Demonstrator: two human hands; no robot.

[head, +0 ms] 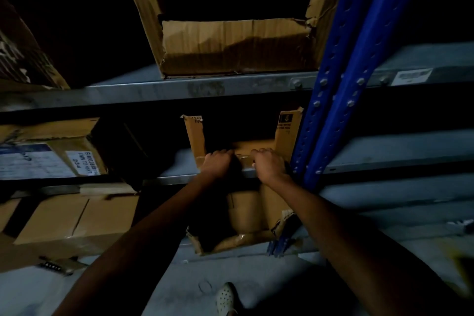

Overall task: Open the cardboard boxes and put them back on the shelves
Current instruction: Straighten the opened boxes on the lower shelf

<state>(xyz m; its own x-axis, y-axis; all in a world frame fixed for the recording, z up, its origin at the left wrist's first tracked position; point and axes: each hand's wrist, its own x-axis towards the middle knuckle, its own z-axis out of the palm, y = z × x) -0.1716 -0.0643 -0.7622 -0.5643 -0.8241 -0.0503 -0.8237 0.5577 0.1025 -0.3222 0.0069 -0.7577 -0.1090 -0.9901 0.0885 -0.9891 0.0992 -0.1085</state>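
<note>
The left hand (pixel 218 165) and right hand (pixel 269 166) curl their fingers tight over the near flap of the open brown cardboard box (pixel 289 133). The box sits at the grey metal shelf's (pixel 171 178) front edge, beside the blue perforated upright (pixel 331 84).

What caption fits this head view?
Left hand and right hand grip an open cardboard box on a metal shelf.

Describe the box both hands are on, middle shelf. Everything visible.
Brown cardboard box, open at the top. Its two side flaps stand up with ragged top edges, and the right one carries a black printed label. It sits on the grey metal middle shelf, close beside the blue post on its right. The left hand and right hand grip its near edge, fingers curled over it. The inside is too dark to see.
</note>
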